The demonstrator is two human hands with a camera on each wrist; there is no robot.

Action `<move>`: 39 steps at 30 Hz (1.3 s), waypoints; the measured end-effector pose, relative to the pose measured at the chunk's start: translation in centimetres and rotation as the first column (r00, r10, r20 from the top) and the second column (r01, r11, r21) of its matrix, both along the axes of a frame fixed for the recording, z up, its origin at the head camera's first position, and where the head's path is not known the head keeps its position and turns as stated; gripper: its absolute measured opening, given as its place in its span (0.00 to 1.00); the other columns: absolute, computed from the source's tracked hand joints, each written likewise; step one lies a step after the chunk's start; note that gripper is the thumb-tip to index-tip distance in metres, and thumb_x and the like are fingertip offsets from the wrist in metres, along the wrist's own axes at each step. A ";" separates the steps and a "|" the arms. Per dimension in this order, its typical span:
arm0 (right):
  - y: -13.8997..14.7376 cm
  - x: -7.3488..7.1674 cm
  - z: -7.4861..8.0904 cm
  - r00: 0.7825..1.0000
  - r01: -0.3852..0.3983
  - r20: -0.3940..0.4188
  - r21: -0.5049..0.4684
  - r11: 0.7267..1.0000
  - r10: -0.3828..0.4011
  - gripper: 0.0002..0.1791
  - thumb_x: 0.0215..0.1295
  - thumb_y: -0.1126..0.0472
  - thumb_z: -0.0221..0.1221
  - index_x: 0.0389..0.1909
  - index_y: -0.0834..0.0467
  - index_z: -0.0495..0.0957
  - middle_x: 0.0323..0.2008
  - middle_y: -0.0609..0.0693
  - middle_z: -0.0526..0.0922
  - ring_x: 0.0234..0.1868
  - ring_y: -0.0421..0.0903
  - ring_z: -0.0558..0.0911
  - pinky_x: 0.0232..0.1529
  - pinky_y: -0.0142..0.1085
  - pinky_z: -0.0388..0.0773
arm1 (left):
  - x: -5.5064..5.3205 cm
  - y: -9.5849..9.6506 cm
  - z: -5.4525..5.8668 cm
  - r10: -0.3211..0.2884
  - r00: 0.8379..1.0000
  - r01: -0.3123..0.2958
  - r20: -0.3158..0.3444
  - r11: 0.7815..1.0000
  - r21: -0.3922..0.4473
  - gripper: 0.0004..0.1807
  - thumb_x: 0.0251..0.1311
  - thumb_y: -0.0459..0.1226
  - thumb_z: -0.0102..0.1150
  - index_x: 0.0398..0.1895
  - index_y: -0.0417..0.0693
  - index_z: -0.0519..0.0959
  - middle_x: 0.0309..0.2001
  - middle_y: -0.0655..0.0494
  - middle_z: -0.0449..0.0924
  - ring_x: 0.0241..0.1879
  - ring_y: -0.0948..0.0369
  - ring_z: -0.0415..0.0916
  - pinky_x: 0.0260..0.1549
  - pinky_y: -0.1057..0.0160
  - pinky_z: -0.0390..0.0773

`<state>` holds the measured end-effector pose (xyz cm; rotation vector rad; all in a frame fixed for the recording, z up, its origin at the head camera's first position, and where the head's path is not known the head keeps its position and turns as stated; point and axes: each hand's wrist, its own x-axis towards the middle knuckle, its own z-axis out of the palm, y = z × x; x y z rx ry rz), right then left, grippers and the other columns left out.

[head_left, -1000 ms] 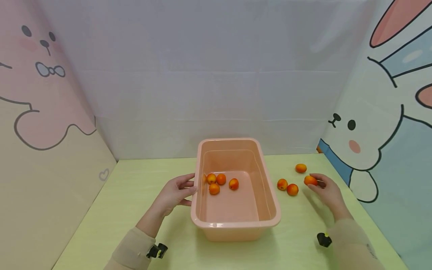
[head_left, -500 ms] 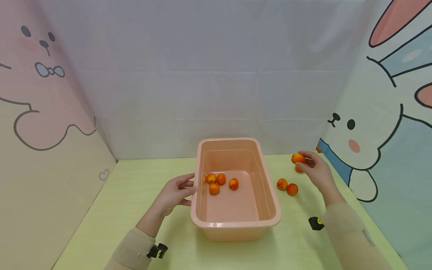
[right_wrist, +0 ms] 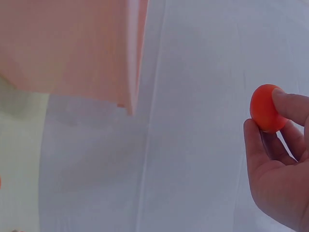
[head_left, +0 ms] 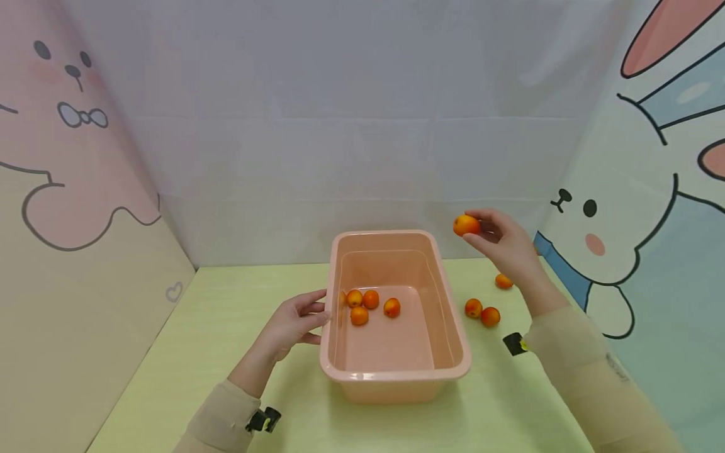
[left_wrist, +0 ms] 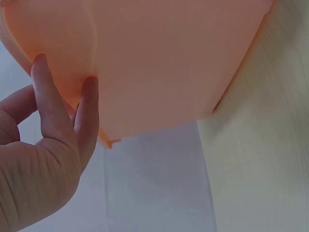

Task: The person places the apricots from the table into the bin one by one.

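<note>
A pale pink plastic bin (head_left: 396, 377) stands on the table with several small oval orange fruits (head_left: 392, 307) on its floor, mostly toward the left. My left hand (head_left: 292, 324) touches the bin's left side just below the rim. In the left wrist view its fingers (left_wrist: 87, 111) lie fairly straight against the outer wall. Up in the air, beyond the bin's far right corner, my right hand (head_left: 501, 242) pinches one orange fruit (head_left: 466, 225) between thumb and fingertips. The right wrist view shows that fruit (right_wrist: 266, 107) apart from the bin wall (right_wrist: 72, 48).
Right of the bin, two orange fruits (head_left: 482, 313) lie side by side on the pale yellow-green table (head_left: 226, 327). Another orange fruit (head_left: 503, 281) lies farther back, partly behind the right forearm. A plain white backdrop (head_left: 362, 157) and cartoon-printed side walls (head_left: 623, 239) surround the table.
My right hand has lifted the orange fruit off the table area and carried it up and leftward toward the bin. The left hand and bin have stayed in place.
</note>
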<state>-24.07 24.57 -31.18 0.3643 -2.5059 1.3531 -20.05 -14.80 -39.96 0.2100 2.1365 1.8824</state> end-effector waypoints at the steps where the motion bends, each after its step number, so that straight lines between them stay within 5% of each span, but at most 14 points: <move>1: -0.6 -0.1 0.5 1.000 -0.021 -0.013 -0.002 1.000 0.021 0.26 0.70 0.56 0.62 0.66 0.59 0.72 0.59 0.56 0.75 0.57 0.51 0.76 0.53 0.20 0.73 | 0.0 0.0 0.0 -0.001 1.000 0.001 0.000 1.000 0.000 0.32 0.67 0.30 0.59 0.72 0.33 0.62 0.56 0.34 0.75 0.46 0.47 0.83 0.33 0.53 0.86; 7: -4.5 -0.2 2.7 0.990 -0.141 -0.022 0.009 0.990 0.141 0.24 0.69 0.59 0.62 0.65 0.59 0.72 0.57 0.55 0.76 0.55 0.50 0.79 0.55 0.29 0.77 | 0.0 0.0 0.0 -0.002 1.000 0.002 0.004 1.000 0.002 0.32 0.67 0.30 0.59 0.72 0.33 0.62 0.57 0.34 0.75 0.46 0.47 0.83 0.34 0.53 0.86; 13: -8.6 -0.5 2.6 0.966 -0.258 0.012 -0.059 0.964 0.259 0.23 0.67 0.63 0.64 0.62 0.60 0.73 0.56 0.55 0.76 0.54 0.52 0.80 0.56 0.39 0.79 | 0.0 0.1 0.1 -0.003 1.000 0.003 0.006 1.000 0.007 0.32 0.67 0.30 0.59 0.72 0.33 0.61 0.57 0.33 0.75 0.47 0.47 0.82 0.34 0.53 0.86; 18: -11.4 -0.9 1.4 0.948 -0.313 0.035 -0.094 0.945 0.318 0.22 0.66 0.65 0.65 0.59 0.62 0.75 0.53 0.56 0.78 0.52 0.52 0.80 0.55 0.40 0.80 | -0.1 0.0 0.1 -0.014 1.000 0.014 0.006 1.000 0.016 0.32 0.67 0.30 0.59 0.73 0.32 0.61 0.58 0.32 0.74 0.47 0.47 0.82 0.34 0.52 0.86; 26: -14.7 -1.2 -1.8 0.904 -0.377 0.187 -0.074 0.923 0.384 0.20 0.65 0.68 0.64 0.57 0.62 0.73 0.51 0.55 0.78 0.55 0.53 0.78 0.57 0.40 0.78 | 0.1 0.1 0.3 -0.008 1.000 0.008 0.017 1.000 0.010 0.32 0.68 0.31 0.59 0.73 0.33 0.61 0.58 0.32 0.74 0.48 0.45 0.82 0.34 0.52 0.86; 34: -16.2 -1.6 -5.1 0.883 -0.359 0.314 -0.026 0.933 0.348 0.18 0.64 0.67 0.65 0.54 0.61 0.74 0.49 0.53 0.79 0.53 0.53 0.79 0.58 0.42 0.77 | 0.1 0.0 0.3 -0.010 1.000 0.009 0.025 1.000 0.014 0.32 0.68 0.31 0.59 0.73 0.34 0.61 0.58 0.33 0.74 0.48 0.46 0.82 0.35 0.52 0.86; 39: -16.5 -2.1 -6.2 0.853 -0.406 0.342 -0.038 0.913 0.393 0.17 0.63 0.69 0.65 0.52 0.62 0.74 0.50 0.54 0.78 0.53 0.54 0.79 0.59 0.44 0.77 | 0.1 0.1 0.3 -0.008 1.000 0.008 0.016 1.000 0.006 0.32 0.68 0.32 0.59 0.73 0.34 0.61 0.57 0.34 0.75 0.47 0.46 0.82 0.34 0.51 0.86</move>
